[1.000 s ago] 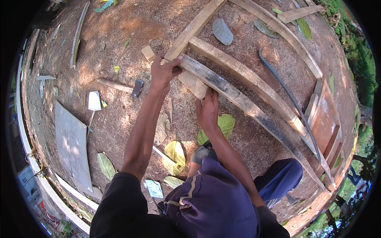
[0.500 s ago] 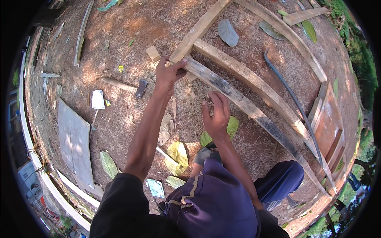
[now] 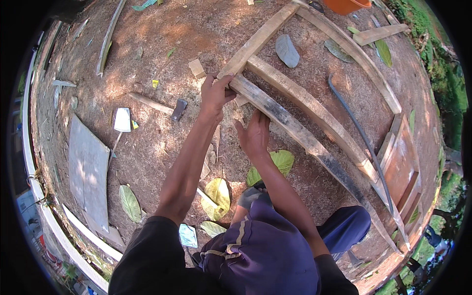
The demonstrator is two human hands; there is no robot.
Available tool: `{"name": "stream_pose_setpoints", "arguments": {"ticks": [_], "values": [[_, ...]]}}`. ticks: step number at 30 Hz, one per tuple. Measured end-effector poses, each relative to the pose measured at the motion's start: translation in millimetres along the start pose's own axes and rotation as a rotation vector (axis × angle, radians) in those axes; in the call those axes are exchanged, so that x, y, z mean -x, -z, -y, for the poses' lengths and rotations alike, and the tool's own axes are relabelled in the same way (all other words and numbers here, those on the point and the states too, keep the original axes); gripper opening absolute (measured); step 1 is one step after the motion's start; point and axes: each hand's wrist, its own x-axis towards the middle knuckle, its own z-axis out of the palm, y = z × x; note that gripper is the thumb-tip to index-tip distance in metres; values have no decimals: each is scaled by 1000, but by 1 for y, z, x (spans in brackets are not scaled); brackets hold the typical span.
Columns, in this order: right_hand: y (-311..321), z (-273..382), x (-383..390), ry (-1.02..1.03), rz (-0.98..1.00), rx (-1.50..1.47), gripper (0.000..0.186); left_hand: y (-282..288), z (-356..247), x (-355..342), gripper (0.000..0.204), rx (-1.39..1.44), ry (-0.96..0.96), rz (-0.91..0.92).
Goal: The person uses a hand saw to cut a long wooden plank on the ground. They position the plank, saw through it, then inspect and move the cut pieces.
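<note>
My left hand is closed round a corner of a wooden frame, where a short crosspiece meets a long beam with blackened patches. Its thumb lies on top of the joint. Just to the right, my right hand reaches to the near edge of that beam. The thumb stands apart, the fingers are stretched out, and their tips go out of sight beneath the wood. A second long beam runs alongside, joined to the same crosspiece. A small wood piece shows under the corner.
Left of my hands lies a hammer-like tool with a wooden handle. Beyond it is a small wood block. A grey board rests at the left. A dark bent bar crosses the frame's right side. An orange container stands at the far edge.
My right hand has moved left and away from me, its fingertips passing under the blackened beam. The left hand keeps its hold on the corner. The view has shifted slightly, bringing in an orange container.
</note>
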Motion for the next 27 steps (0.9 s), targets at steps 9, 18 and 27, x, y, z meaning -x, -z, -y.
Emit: {"name": "stream_pose_setpoints", "arguments": {"ticks": [9, 18, 27], "values": [[-46, -4, -23, -106, -62, 40, 67, 1, 0, 3, 51, -6, 6, -56], [-47, -18, -24, -24, 59, 42, 69, 1, 1, 3, 50, -9, 15, -82], [-26, -6, -10, 65, 11, 113, 60, -3, 2, 2, 44, -26, 12, -83]]}}
